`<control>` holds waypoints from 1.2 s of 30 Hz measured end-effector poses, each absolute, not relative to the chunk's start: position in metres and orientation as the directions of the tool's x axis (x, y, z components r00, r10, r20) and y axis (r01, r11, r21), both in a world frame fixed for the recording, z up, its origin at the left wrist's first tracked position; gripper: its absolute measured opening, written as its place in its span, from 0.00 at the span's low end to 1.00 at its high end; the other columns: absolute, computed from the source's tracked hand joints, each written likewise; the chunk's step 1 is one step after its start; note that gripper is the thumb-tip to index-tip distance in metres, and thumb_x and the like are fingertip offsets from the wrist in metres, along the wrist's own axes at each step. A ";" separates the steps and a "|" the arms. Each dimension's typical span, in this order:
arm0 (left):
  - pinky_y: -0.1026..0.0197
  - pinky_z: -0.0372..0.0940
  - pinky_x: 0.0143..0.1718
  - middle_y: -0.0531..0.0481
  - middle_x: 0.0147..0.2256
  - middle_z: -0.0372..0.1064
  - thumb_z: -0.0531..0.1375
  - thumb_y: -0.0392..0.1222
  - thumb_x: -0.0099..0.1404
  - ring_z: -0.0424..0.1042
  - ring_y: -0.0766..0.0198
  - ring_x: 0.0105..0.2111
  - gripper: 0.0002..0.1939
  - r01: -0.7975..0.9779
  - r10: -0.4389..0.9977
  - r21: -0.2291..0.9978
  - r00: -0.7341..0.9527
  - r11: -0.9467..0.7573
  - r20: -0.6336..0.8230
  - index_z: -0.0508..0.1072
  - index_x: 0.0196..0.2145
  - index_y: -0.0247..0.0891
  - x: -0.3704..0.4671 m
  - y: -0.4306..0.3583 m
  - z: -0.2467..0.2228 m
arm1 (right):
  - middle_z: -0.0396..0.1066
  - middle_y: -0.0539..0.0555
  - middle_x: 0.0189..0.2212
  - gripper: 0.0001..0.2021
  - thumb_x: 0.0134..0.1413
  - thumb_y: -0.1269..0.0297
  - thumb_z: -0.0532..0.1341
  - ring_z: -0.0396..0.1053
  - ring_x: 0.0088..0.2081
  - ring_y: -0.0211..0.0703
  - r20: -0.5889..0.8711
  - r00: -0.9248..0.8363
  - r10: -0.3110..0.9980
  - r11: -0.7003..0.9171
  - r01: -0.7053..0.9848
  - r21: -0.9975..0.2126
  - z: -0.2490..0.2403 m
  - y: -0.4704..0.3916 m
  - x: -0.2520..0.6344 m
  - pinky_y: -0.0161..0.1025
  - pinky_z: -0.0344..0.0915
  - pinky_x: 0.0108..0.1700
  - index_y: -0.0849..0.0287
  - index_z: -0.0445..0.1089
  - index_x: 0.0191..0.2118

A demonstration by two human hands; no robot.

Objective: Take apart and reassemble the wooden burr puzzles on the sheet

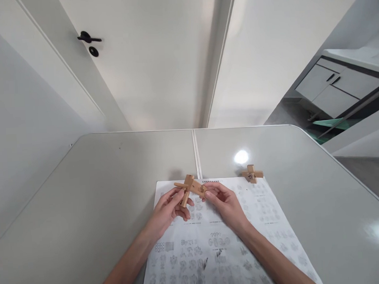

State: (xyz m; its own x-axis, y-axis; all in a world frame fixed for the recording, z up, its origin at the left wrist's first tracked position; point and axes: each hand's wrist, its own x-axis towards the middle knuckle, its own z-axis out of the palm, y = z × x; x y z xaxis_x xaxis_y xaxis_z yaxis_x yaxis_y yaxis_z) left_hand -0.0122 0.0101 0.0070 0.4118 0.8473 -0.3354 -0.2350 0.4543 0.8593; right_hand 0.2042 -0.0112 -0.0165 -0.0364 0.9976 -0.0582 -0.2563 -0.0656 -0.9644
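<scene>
Between my two hands, above the printed sheet (pixel 220 250), is a wooden burr puzzle (pixel 190 186) of interlocking notched sticks. My left hand (pixel 167 209) grips its left side, thumb on top, with some of the fingers curled underneath. My right hand (pixel 226 201) pinches the notched right end of a stick between thumb and fingers. A second wooden puzzle piece (pixel 251 174), cross-shaped with a dark mark on its face, rests at the far right corner of the sheet, apart from both hands.
The grey table (pixel 85 215) has a pale seam (pixel 196 154) running down its middle. Beyond its far edge stands a white door (pixel 147 55) with a black handle (pixel 88 38). A white cabinet (pixel 339 83) is at the right, past the table.
</scene>
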 end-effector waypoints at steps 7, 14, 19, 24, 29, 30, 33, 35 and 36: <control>0.64 0.64 0.22 0.49 0.32 0.73 0.66 0.60 0.69 0.71 0.68 0.20 0.22 -0.193 0.858 0.887 0.404 0.420 -0.318 0.74 0.43 0.36 -0.009 0.008 0.010 | 0.81 0.53 0.35 0.14 0.58 0.50 0.72 0.77 0.37 0.49 -0.089 0.040 0.995 -0.079 -0.216 -0.973 -0.009 -0.015 0.202 0.49 0.72 0.48 0.51 0.79 0.45; 0.64 0.64 0.20 0.51 0.29 0.72 0.65 0.61 0.70 0.68 0.69 0.18 0.24 -0.175 0.871 0.904 0.389 0.390 -0.301 0.73 0.45 0.35 -0.006 0.006 0.009 | 0.81 0.54 0.35 0.14 0.58 0.50 0.73 0.77 0.38 0.50 -0.117 0.068 0.991 -0.105 -0.160 -0.982 -0.006 -0.020 0.203 0.48 0.71 0.46 0.52 0.80 0.45; 0.64 0.63 0.20 0.52 0.28 0.71 0.63 0.61 0.71 0.67 0.70 0.16 0.23 -0.143 0.865 0.914 0.406 0.380 -0.296 0.74 0.46 0.36 -0.008 0.007 0.010 | 0.82 0.54 0.37 0.15 0.56 0.50 0.74 0.77 0.37 0.49 -0.154 0.045 0.987 -0.140 -0.231 -0.963 -0.006 -0.018 0.205 0.49 0.72 0.48 0.52 0.80 0.44; 0.64 0.62 0.19 0.54 0.27 0.70 0.63 0.61 0.72 0.66 0.70 0.16 0.21 -0.135 0.852 0.918 0.441 0.373 -0.282 0.73 0.45 0.38 -0.010 0.007 0.008 | 0.82 0.55 0.40 0.16 0.55 0.50 0.75 0.77 0.37 0.48 -0.167 -0.003 0.986 -0.161 -0.276 -0.948 -0.011 -0.017 0.205 0.50 0.74 0.49 0.53 0.81 0.45; 0.61 0.64 0.24 0.50 0.30 0.70 0.61 0.60 0.73 0.67 0.68 0.19 0.21 -0.126 0.816 0.926 0.523 0.357 -0.244 0.74 0.44 0.37 -0.004 0.003 0.014 | 0.83 0.55 0.43 0.16 0.57 0.52 0.75 0.79 0.43 0.50 -0.157 -0.069 0.985 -0.171 -0.308 -0.936 -0.017 -0.018 0.203 0.50 0.73 0.54 0.52 0.80 0.47; 0.61 0.64 0.26 0.50 0.31 0.69 0.60 0.60 0.74 0.67 0.68 0.20 0.21 -0.123 0.818 0.931 0.526 0.343 -0.232 0.74 0.43 0.36 -0.004 0.002 0.016 | 0.83 0.55 0.43 0.15 0.57 0.53 0.74 0.79 0.43 0.50 -0.150 -0.053 0.987 -0.159 -0.297 -0.941 -0.017 -0.018 0.203 0.50 0.73 0.54 0.51 0.80 0.48; 0.59 0.63 0.31 0.51 0.31 0.66 0.59 0.58 0.75 0.63 0.69 0.22 0.20 -0.105 0.823 0.951 0.534 0.290 -0.193 0.74 0.40 0.36 -0.004 0.002 0.017 | 0.83 0.55 0.40 0.15 0.57 0.52 0.74 0.79 0.41 0.50 -0.133 -0.004 0.991 -0.130 -0.252 -0.959 -0.016 -0.019 0.203 0.50 0.73 0.52 0.51 0.80 0.47; 0.58 0.62 0.34 0.52 0.30 0.66 0.58 0.57 0.76 0.62 0.69 0.23 0.20 -0.079 0.818 0.959 0.544 0.273 -0.188 0.74 0.40 0.36 -0.006 0.002 0.015 | 0.83 0.55 0.39 0.15 0.57 0.51 0.74 0.79 0.40 0.50 -0.132 0.012 0.991 -0.125 -0.227 -0.966 -0.015 -0.020 0.202 0.51 0.73 0.51 0.52 0.80 0.46; 0.58 0.62 0.34 0.52 0.30 0.66 0.57 0.57 0.77 0.62 0.69 0.23 0.20 -0.068 0.814 0.960 0.548 0.273 -0.193 0.74 0.41 0.36 -0.007 0.002 0.014 | 0.83 0.56 0.38 0.15 0.57 0.51 0.74 0.79 0.40 0.51 -0.132 0.019 0.991 -0.124 -0.218 -0.968 -0.015 -0.021 0.202 0.51 0.73 0.51 0.52 0.81 0.46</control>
